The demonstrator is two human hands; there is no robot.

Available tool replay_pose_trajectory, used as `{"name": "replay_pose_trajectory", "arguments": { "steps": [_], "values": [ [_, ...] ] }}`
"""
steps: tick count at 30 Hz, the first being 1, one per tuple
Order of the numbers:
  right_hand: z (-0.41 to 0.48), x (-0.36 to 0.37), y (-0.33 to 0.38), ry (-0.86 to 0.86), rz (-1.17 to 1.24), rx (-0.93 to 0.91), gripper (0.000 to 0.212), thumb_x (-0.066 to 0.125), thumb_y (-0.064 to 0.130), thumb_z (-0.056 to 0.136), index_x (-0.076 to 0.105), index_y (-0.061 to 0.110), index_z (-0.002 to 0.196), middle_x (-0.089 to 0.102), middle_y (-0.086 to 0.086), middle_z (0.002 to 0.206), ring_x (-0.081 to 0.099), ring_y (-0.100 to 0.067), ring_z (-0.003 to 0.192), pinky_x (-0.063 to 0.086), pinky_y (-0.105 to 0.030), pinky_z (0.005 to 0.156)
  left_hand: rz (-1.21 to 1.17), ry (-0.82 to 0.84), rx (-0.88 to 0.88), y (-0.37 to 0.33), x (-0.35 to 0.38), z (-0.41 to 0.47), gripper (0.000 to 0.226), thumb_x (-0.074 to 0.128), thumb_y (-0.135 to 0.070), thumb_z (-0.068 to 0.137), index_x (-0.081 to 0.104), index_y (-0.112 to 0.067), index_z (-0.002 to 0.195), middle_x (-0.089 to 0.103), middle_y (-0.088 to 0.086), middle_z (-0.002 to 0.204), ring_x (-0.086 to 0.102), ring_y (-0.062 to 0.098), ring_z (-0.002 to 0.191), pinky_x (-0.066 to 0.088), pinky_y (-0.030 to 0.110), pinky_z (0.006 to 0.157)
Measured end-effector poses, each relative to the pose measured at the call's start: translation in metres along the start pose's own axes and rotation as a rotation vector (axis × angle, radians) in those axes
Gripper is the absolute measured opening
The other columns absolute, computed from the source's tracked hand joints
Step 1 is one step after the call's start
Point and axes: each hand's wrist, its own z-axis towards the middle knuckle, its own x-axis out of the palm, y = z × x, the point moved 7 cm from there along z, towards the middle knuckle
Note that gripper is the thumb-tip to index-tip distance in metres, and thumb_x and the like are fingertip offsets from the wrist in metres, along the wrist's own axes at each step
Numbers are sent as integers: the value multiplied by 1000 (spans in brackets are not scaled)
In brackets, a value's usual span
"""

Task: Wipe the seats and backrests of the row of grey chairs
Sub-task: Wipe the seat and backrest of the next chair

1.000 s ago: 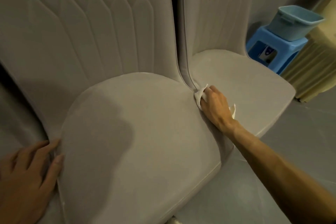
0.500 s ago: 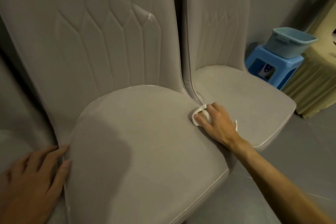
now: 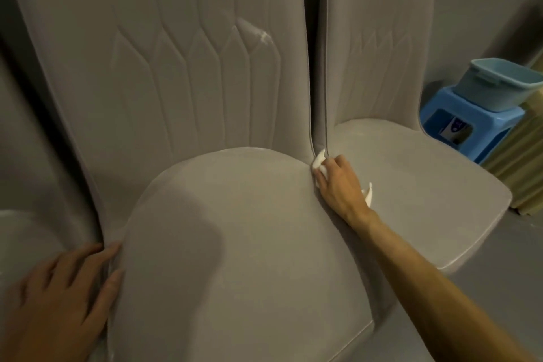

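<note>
Finding no readable writing anywhere; spotting only one label (image 3: pixel 456 127) on the front of the blue stool (image 3: pixel 437 109), white and blue, print too small to make out.

Right hand (image 3: pixel 340 188) reaching out on a straight bare arm, fingers curling round a white cloth (image 3: pixel 318 162) and clamping it; pressing the wad down into the gap between the near seat (image 3: pixel 235 244) and the right seat (image 3: pixel 411 194), right at the foot of the two backrests; knuckles facing up, cloth bunching out past the fingertips, a second scrap of it poking out by the wrist.

Left hand (image 3: pixel 58 294) lying flat and holding nothing, fingers straight and slightly spread; resting against the left edge of the near seat, fingertips touching its rim by the crease next to the left chair (image 3: pixel 17 232); looking a bit blurred.

Hands sitting well apart, one at each side of the near seat.

Grey chairs standing in a row, side by side and touching; near backrest (image 3: pixel 176 67) carrying stitched vertical panels and a whitish smear (image 3: pixel 261 35) high on its right side; right backrest (image 3: pixel 379 38) showing the same stitching, fainter.

Light blue basin (image 3: pixel 499 85) sitting on top of the blue stool, just beyond the right chair; pleated yellowish fabric (image 3: pixel 523 161) hanging just beside the stool at the frame's right edge; grey floor (image 3: pixel 499 258) running under everything.
</note>
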Motion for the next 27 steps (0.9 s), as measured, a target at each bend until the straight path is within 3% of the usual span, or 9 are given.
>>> {"name": "replay_pose_trajectory", "arguments": {
  "steps": [3, 7, 9, 10, 13, 17, 22, 27],
  "values": [
    [3, 1, 8, 54, 89, -9, 30, 47, 30, 103, 61, 6, 115, 52, -9, 107, 57, -32, 96, 41, -43, 89, 3, -6, -13, -4, -4, 0, 95, 15, -80, 94, 70, -13, 130, 66, 20, 128, 61, 52, 113, 44, 72, 98],
    [-32, 3, -5, 89, -25, -67, 27, 38, 46, 102, 60, 32, 109, 54, 10, 99, 53, -13, 101, 30, -50, 91, 19, -14, -6, -9, -6, 0, 94, 14, -78, 96, 71, -11, 129, 67, 20, 127, 62, 52, 113, 45, 70, 97],
    [-24, 8, 5, 54, -10, -57, 28, 41, 41, 103, 60, 24, 111, 58, 3, 106, 54, -19, 106, 17, -36, 80, 40, -20, 6, -11, -7, 0, 94, 13, -76, 97, 72, -10, 128, 67, 20, 127, 63, 52, 111, 46, 69, 94],
    [-15, 12, 17, 35, 14, -70, 28, 45, 36, 103, 61, 15, 110, 59, -4, 109, 54, -26, 107, 18, -33, 77, 39, -22, 8, -12, -8, 1, 95, 12, -76, 98, 72, -9, 128, 67, 21, 127, 64, 52, 111, 46, 69, 94],
    [18, 34, 71, 67, 76, -127, 30, 49, 26, 103, 60, -1, 110, 56, -19, 115, 52, -37, 106, 36, -41, 91, 35, -20, 6, -13, -8, 1, 98, 10, -76, 97, 72, -7, 128, 68, 21, 128, 64, 53, 111, 45, 70, 95],
    [29, 44, 92, 63, 44, -186, 31, 51, 29, 101, 62, 2, 111, 57, -17, 113, 52, -35, 103, 42, -45, 91, 36, -37, 19, -10, -8, 2, 98, 10, -75, 98, 72, -6, 128, 68, 22, 128, 64, 52, 111, 45, 70, 95],
    [16, 32, 54, -77, 77, -69, 23, 56, 20, 98, 65, -1, 99, 60, -20, 107, 53, -39, 102, 41, -45, 88, 74, -105, 6, -8, -11, 1, 91, 12, -74, 99, 75, -15, 125, 70, 16, 126, 64, 51, 107, 48, 67, 90],
    [47, 70, 134, 34, 131, -157, 25, 51, 17, 100, 63, -4, 108, 60, -24, 113, 53, -41, 108, 37, -42, 94, 99, -112, 1, -6, -10, 1, 90, 9, -73, 100, 76, -17, 123, 71, 13, 126, 62, 50, 109, 48, 64, 90]
  ]
}}
